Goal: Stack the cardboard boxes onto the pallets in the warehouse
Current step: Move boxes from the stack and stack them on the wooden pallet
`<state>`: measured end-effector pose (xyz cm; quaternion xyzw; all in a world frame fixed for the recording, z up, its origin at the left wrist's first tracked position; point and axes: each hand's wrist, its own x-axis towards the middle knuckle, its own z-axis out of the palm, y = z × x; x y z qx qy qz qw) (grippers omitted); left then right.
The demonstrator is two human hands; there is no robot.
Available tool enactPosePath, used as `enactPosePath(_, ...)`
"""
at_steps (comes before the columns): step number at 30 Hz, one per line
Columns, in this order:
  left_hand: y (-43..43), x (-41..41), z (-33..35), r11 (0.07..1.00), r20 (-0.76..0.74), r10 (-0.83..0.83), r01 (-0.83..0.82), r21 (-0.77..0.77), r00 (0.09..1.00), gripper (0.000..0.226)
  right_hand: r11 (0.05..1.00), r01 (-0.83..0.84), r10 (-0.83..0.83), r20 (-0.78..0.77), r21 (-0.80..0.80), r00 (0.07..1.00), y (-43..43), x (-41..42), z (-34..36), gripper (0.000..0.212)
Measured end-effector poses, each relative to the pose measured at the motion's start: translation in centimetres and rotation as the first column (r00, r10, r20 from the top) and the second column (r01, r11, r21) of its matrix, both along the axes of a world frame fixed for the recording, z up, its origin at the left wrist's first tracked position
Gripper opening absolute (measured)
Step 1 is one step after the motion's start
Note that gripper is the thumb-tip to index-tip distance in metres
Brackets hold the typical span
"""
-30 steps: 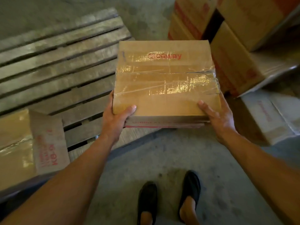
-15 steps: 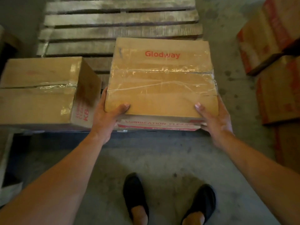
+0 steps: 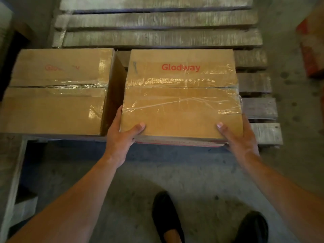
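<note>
Both hands clamp the near corners of the taped Glodway box [image 3: 180, 95], left hand [image 3: 121, 137] and right hand [image 3: 240, 139] with thumbs on top, probably to steady it as it settles onto the wooden pallet [image 3: 157, 37] just beside a second taped box [image 3: 56, 92]; red "Glodway" print reads clearly on the lid

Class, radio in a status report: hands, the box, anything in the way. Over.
Left hand and right hand both grip Glodway box at near corners. Box over pallet front edge, second box close on its left. Nothing seen blocking.
</note>
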<state>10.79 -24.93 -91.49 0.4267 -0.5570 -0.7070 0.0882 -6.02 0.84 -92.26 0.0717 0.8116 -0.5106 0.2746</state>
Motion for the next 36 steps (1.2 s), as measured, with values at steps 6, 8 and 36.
enactPosePath(6,-1.0,-0.7,0.1,0.921,0.265,0.116,-0.004,-0.389,0.957,0.064,1.000,-0.004,0.005,-0.026,0.016,1.000,-2.6,1.4,-1.5,0.096)
enactPosePath(8,0.0,-1.1,0.6,0.801,0.450,0.224,0.100,-0.590,0.865,0.074,1.000,0.015,-0.015,-0.021,0.014,1.000,-3.1,1.7,-1.4,0.096)
enactPosePath(36,-2.4,0.4,1.8,0.711,0.702,0.132,0.427,-0.559,0.699,0.087,0.991,-0.088,0.085,0.035,0.104,0.996,-3.8,2.3,-1.5,0.090)
